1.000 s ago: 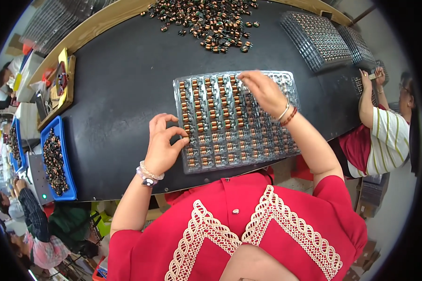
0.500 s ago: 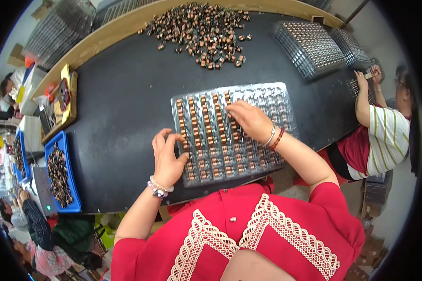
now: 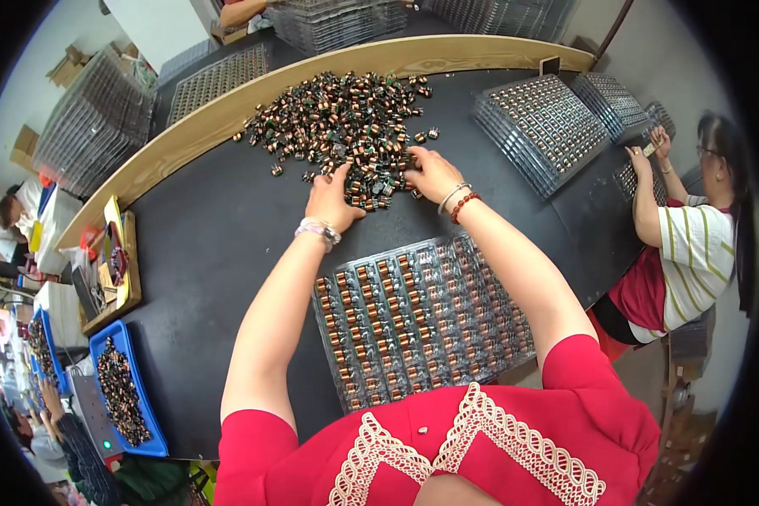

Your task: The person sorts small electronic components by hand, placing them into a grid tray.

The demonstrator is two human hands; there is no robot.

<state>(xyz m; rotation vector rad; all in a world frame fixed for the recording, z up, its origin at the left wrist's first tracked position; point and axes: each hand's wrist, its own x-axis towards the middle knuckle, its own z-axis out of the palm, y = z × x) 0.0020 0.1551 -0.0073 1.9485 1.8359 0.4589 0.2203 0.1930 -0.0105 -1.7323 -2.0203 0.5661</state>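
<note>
A heap of small copper-wound coils [image 3: 337,118] with dark and green parts lies at the far middle of the black table. At the heap's near left edge is my left hand [image 3: 331,202], thumb and fingers apart. My right hand [image 3: 438,177] reaches the heap's near right side, its fingers spread against the coils. Several coils sit between the two hands, and no coil shows held in either one. Below my forearms lies a clear plastic tray [image 3: 514,333] of small pockets. Coils fill several columns on its left part, while pockets further right look bare; my right forearm hides some.
Stacked filled trays [image 3: 548,126] stand at the far right, near a co-worker [image 3: 691,236] in a striped top. A wooden rim [image 3: 219,105] borders the table. At left are a blue bin [image 3: 156,405] of coils and a yellow-edged box [image 3: 131,261].
Both hands have left the tray and moved forward to the coil heap. The view has shifted, so the tray and heap appear lower. More copper coils show in the tray's left columns.
</note>
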